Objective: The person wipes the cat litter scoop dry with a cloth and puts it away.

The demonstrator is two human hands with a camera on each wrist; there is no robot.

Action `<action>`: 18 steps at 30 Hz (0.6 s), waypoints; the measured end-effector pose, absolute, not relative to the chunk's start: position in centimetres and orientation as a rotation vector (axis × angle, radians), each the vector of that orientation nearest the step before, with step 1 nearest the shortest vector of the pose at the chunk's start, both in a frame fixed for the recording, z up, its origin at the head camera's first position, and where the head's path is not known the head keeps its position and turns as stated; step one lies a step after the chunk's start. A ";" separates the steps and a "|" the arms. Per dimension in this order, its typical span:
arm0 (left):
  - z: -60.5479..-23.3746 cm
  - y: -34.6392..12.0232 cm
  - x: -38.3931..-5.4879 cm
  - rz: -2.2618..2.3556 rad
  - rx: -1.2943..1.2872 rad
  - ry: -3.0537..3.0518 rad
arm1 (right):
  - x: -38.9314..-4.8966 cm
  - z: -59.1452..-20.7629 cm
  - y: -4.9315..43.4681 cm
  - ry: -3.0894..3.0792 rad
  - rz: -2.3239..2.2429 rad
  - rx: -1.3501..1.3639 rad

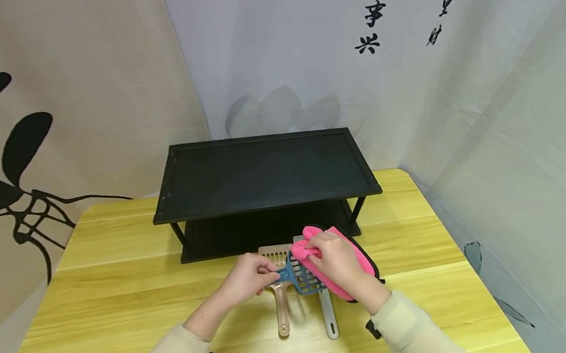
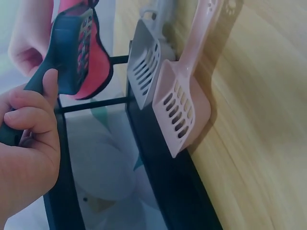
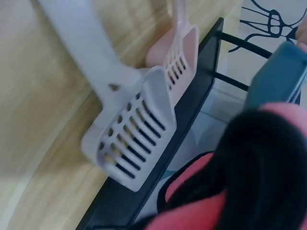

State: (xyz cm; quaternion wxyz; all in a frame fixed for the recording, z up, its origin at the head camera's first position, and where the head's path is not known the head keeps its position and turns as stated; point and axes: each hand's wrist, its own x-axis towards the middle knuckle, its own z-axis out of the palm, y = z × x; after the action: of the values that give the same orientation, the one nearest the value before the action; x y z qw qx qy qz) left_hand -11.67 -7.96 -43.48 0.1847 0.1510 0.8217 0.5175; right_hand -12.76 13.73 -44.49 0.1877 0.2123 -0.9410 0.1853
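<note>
My left hand (image 1: 248, 276) grips the handle of a blue slotted litter scoop (image 1: 286, 274), raised above the table with its basket towards the right. My right hand (image 1: 337, 258) bunches a pink cloth with black edging (image 1: 363, 260) at the scoop's basket. In the left wrist view the cloth hangs just behind the blue scoop (image 2: 66, 53); whether they touch, I cannot tell. Beneath the hands lie a pale pink litter scoop (image 1: 282, 313) and a grey litter scoop (image 1: 329, 316), handles towards me. The cloth hides part of the grey one.
A black two-tier shelf (image 1: 262, 173) stands at the back of the wooden table (image 1: 121, 308). The baskets of both lying scoops are by the front edge of its lower tier. A printed curtain (image 1: 269, 45) hangs behind.
</note>
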 end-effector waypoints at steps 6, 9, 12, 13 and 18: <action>-43.8 -9.1 -11.6 1.491 0.387 2.272 | -13.3 -44.7 15.4 -2.575 0.465 0.562; -44.2 -10.3 -11.5 1.509 0.312 2.225 | -13.9 -44.7 16.3 -2.552 0.500 0.523; -44.6 -11.5 -11.5 1.550 0.209 2.152 | -14.3 -44.4 17.3 -2.558 0.570 0.449; -44.6 -11.8 -11.5 1.567 0.178 2.126 | -14.3 -44.3 17.6 -2.564 0.598 0.424; -45.2 -13.2 -11.4 1.685 0.080 1.936 | -14.0 -43.7 18.5 -2.603 0.770 0.332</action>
State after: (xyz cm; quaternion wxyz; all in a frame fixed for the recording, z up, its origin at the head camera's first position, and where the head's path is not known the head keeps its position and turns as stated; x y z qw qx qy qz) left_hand -11.45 -13.19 -45.21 0.2830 0.0300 0.7230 0.6295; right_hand -14.02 18.52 -43.74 0.2021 0.1190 -0.9322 0.2757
